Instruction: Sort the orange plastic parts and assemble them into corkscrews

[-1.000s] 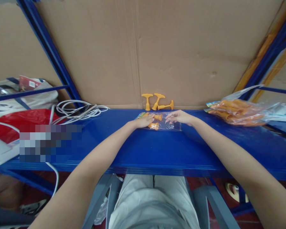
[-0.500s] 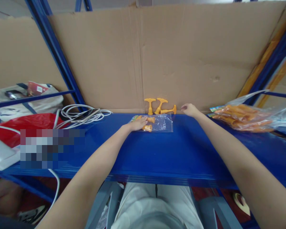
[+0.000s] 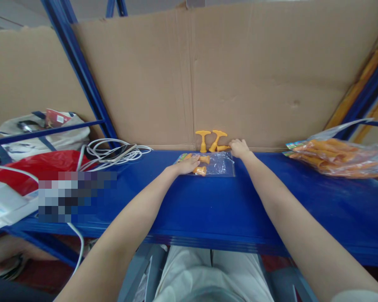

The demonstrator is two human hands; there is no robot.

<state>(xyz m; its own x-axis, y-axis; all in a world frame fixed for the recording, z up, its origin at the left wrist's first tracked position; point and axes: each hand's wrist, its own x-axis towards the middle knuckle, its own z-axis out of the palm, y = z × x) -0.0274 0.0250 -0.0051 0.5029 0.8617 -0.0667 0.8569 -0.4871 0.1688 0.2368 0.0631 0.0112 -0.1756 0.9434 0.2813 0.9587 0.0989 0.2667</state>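
My left hand (image 3: 189,164) lies flat with fingers stretched over a clear plastic bag (image 3: 219,165). Inside the bag are orange plastic pieces (image 3: 200,170) with flared ends, partly under my fingers. Behind it, two orange T-shaped plastic pieces (image 3: 203,141) stand upright against the cardboard. A third T-shaped piece (image 3: 223,148) lies on its side, its crossbar end covered by my right hand (image 3: 240,148). The fingers of that hand are curled closed around this end, beside the bag's right edge.
The blue shelf (image 3: 204,209) has a cardboard wall (image 3: 151,84) behind it. At right sits a clear bag of orange pieces (image 3: 334,155). Coiled white cable (image 3: 116,153), a red bag (image 3: 50,170) and a white plastic device (image 3: 9,201) are at left.
My right hand has moved left and closed on the crossbar end of the lying T-shaped piece. My left hand stays on the bag. The view has shifted slightly.
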